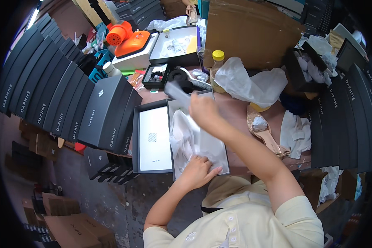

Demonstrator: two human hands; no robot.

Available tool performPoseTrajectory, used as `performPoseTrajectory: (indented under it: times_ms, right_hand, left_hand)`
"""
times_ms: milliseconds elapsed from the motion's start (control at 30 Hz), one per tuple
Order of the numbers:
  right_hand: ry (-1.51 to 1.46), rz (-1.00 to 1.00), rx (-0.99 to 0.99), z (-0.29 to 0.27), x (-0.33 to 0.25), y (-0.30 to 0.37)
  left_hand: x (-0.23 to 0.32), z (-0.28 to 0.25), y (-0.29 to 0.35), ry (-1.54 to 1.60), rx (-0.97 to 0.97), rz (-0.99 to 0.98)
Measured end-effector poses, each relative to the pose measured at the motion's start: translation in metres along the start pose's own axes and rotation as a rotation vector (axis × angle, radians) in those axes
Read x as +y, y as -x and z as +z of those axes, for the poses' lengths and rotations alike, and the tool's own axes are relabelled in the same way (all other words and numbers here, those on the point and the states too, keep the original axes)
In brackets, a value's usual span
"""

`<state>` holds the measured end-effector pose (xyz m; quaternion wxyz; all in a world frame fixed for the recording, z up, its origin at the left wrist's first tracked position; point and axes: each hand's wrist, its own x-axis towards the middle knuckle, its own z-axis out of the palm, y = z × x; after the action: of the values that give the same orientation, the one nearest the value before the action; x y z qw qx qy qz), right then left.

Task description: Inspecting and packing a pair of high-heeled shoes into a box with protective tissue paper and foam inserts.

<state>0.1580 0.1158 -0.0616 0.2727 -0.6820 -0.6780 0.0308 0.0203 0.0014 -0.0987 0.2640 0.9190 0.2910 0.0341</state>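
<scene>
An opened dark grey shoe box (226, 159) lies in front of me, with white tissue paper (211, 142) inside. A wrapped bundle (182, 131) rests along its left side, its contents hidden by the paper. My left hand (199, 170) lies over the near end of the box, thumb stretched out, fingers resting on the tissue. Above the far end, my right hand (204, 109) is closed on a pale, flat strip (178, 94), blurred by motion; its kind is unclear. Left of the box sits its lid (155, 144), white inside, turned up.
Right of the box lies a glittery gold shoe (268, 138) beside a white cloth (296, 134). Stacks of dark shoe boxes (99, 111) flank both sides. A yellow-capped bottle (217, 68), crumpled plastic (248, 84) and an orange device (130, 41) stand farther back.
</scene>
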Motion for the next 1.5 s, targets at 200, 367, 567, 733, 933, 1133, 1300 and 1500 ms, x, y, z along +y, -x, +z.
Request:
performPoseTrajectory:
  times_ms: [200,367,567,733,933,1133,1300,1500]
  right_hand:
    - [-0.285,-0.164,0.1,-0.106,0.005,-0.001]
    - [-0.009,-0.097,-0.218,-0.001,0.009,0.035]
    - [-0.02,-0.223,-0.601,0.013,0.009,0.079]
    - [-0.062,-0.233,-0.783,-0.06,0.013,0.08]
    - [0.309,0.005,0.309,-0.084,0.143,-0.006]
    - [-0.229,-0.121,0.273,-0.099,0.179,-0.015]
    - [0.125,-0.682,0.384,-0.169,0.128,0.064]
    - [0.065,-0.444,0.474,-0.188,0.127,0.121]
  left_hand:
    - [-0.005,-0.013,0.001,0.186,-0.005,-0.021]
    - [-0.009,-0.047,0.003,0.344,0.735,-0.249]
    - [-0.028,-0.061,-0.042,-0.213,0.565,-0.087]
    - [-0.076,-0.041,-0.066,-0.513,-0.056,-0.269]
    - [-0.02,-0.081,-0.092,-0.11,0.464,-0.111]
    - [-0.033,-0.106,-0.127,1.385,0.052,-0.422]
    - [0.003,-0.129,-0.155,1.446,0.03,-0.404]
    - [0.045,-0.116,-0.166,0.93,0.111,-0.316]
